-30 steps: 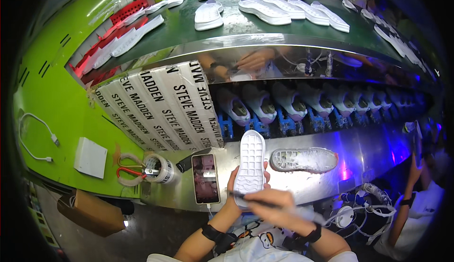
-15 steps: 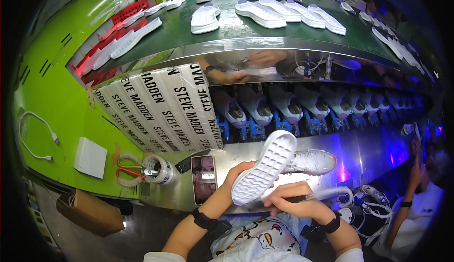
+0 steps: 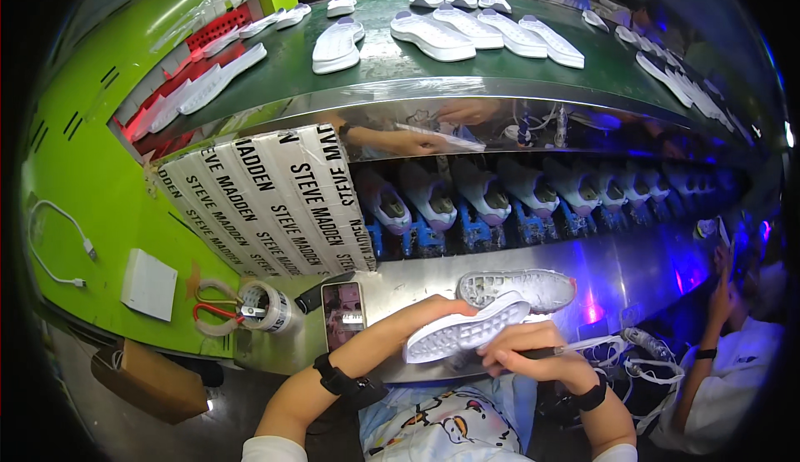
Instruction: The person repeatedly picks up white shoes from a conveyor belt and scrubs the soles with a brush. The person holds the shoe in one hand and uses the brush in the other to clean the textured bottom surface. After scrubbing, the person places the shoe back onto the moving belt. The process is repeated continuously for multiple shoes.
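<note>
My left hand [image 3: 433,310] grips a white shoe sole [image 3: 461,334] from behind its far edge. The sole lies tilted nearly sideways, its studded tread turned toward me. Close to its right end, my right hand [image 3: 537,352] is closed around a slim black pen-like tool [image 3: 543,351] joined to a pale tube. Whether its tip touches the sole cannot be made out, as fingers cover it. Just beyond rests another sole [image 3: 542,289], grey-white with an open gridded surface, on the metal bench [image 3: 433,272].
A phone [image 3: 344,312], tape roll [image 3: 279,312] and scissors [image 3: 218,312] lie left, below a printed cardboard panel [image 3: 267,199]. Several shoes [image 3: 433,199] line a lower rack. White soles [image 3: 433,37] sit on the green belt [image 3: 275,79]. A co-worker [image 3: 737,370] is at right.
The sole in my left hand has tipped from standing upright to lying flatter. My left forearm now reaches further across. The whole view has shifted slightly.
</note>
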